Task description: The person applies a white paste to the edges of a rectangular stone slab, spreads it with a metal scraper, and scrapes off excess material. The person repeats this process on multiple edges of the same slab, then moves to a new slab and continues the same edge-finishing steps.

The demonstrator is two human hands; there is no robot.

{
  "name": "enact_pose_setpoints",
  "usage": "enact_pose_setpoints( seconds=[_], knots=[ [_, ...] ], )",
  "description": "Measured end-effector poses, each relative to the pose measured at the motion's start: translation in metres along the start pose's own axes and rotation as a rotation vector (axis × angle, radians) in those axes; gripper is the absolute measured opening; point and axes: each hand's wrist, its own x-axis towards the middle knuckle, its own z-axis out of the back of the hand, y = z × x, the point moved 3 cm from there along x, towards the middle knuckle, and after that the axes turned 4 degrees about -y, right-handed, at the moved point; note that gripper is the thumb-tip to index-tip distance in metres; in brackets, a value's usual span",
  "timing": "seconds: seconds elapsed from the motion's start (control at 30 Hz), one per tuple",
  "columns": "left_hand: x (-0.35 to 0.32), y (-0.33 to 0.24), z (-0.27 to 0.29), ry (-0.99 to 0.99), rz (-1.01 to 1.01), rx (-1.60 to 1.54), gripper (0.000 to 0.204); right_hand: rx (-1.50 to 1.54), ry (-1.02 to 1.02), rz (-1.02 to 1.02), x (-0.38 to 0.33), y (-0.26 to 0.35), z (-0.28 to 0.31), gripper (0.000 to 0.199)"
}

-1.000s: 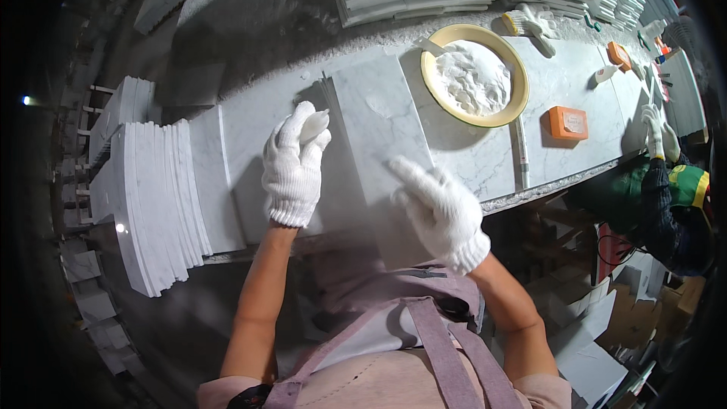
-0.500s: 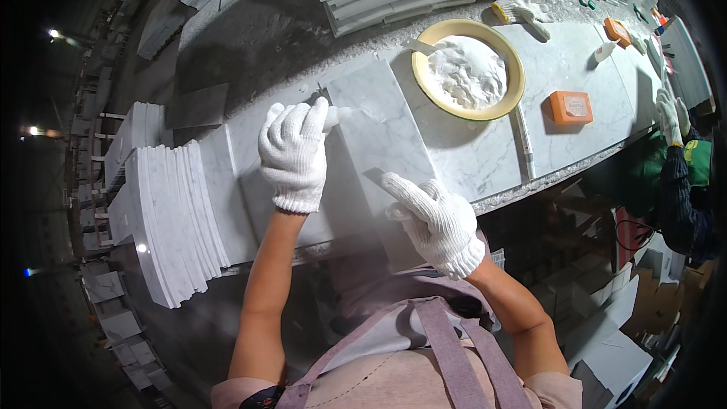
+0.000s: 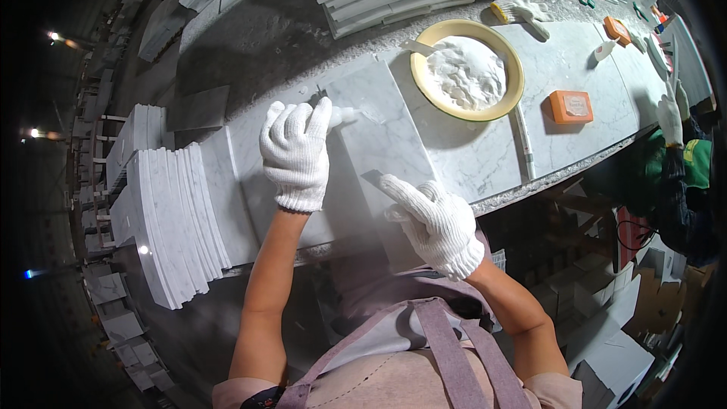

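Under my hands lies a grey-veined white marble tile [image 3: 390,132], with a small glossy wet patch near its far end. My left hand [image 3: 295,148], in a white knit glove, is closed around a small white squeeze bottle [image 3: 343,116]. The bottle is tipped on its side, its nozzle pointing right just over the wet patch; most of its body is hidden by my fingers. Nearer to me, my right hand [image 3: 435,223], gloved too, is closed on a scraper [image 3: 372,177]. Only its flat grey blade shows past the index finger, above the tile; the handle is hidden.
A yellow-rimmed bowl [image 3: 515,91] of white powder or paste stands right of the tile. Beyond are a pen-like stick [image 3: 525,148], an orange box [image 3: 571,107] and spare gloves [image 3: 522,9]. Tile stacks [image 3: 170,220] stand left and behind. A co-worker's gloved hand [image 3: 669,117] is far right.
My left hand has shifted very slightly right with the bottle, more of which now shows. My right hand stays almost still. The co-worker's hand at the far right has moved.
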Motion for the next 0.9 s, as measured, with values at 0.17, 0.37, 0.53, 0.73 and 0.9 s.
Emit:
enact_pose_setpoints(
  seconds=[0.17, 0.37, 0.53, 0.73, 0.9],
  knots=[
    [-0.0012, -0.0005, -0.0026, -0.039, -0.023, 0.026, 0.037, -0.029, 0.004, 0.002, -0.0029, -0.0028, -0.0035, 0.069],
    [-0.0031, -0.0002, -0.0041, -0.049, -0.024, 0.048, 0.041, -0.035, 0.024, -0.01, -0.0038, -0.0028, -0.0023, 0.069],
    [-0.0035, -0.0011, -0.0008, 0.01, -0.01, 0.024, 0.043, -0.005, 0.022, -0.015, -0.0024, -0.0022, -0.002, 0.069],
    [-0.0031, -0.003, -0.0004, -0.025, -0.001, 0.03, 0.041, -0.001, 0.03, -0.023, 0.0015, 0.0042, 0.0041, 0.057],
    [-0.0037, -0.0013, -0.0041, -0.016, 0.001, 0.017, 0.04, 0.001, 0.028, -0.022, 0.0025, 0.0053, 0.0051, 0.057]
  ],
)
